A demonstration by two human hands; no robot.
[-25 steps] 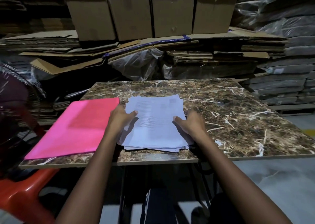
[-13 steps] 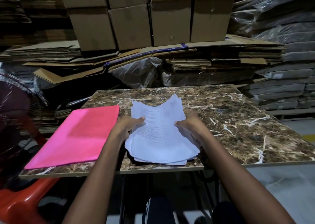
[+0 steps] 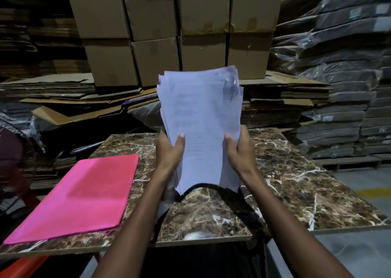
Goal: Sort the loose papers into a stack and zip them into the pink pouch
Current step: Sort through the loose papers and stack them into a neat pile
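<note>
A bundle of white printed papers (image 3: 201, 116) stands upright above the marble table (image 3: 296, 184), its lower edge just over the tabletop. My left hand (image 3: 169, 152) grips the bundle's left side and my right hand (image 3: 241, 150) grips its right side, thumbs on the front sheet. The sheets' top edges are uneven and slightly fanned. The pink pouch (image 3: 84, 195) lies flat on the table's left part, to the left of my left forearm; its zip is not visible.
Stacked cardboard boxes (image 3: 169, 30) and flattened cardboard (image 3: 74, 95) fill the space behind the table. Wrapped bundles (image 3: 342, 76) are piled at the right. An orange plastic chair (image 3: 23, 267) shows at the lower left. Grey floor lies at the right.
Both hands have gathered the papers off the tabletop and raised them from flat to upright. The pink pouch has not moved.
</note>
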